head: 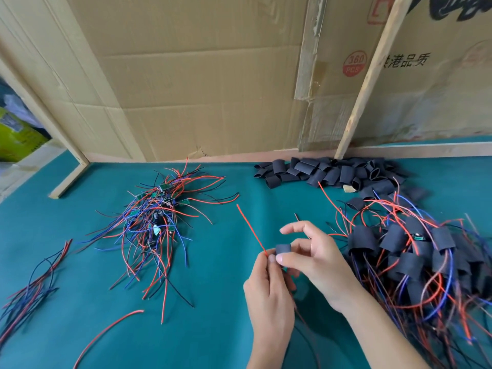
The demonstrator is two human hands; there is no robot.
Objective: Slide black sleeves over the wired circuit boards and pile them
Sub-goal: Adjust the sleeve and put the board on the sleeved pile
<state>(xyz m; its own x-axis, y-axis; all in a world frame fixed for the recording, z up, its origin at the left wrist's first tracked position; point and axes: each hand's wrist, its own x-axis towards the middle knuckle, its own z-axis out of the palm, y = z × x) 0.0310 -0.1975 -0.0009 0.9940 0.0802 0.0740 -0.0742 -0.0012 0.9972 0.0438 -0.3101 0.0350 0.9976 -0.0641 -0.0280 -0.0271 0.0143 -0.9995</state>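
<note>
Two hands, left hand and right hand, pinch one black sleeve

Both hands meet mid-table | right hand pinches black sleeve | left hand grips red wire | bare boards pile left | sleeved pile right | loose sleeves behind

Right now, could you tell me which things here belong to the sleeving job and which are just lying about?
Job: black sleeve in both hands' grip, unsleeved boards pile, empty sleeves heap, finished pile.
Lying about: loose wire bundle, single red wire, cardboard backdrop.
</note>
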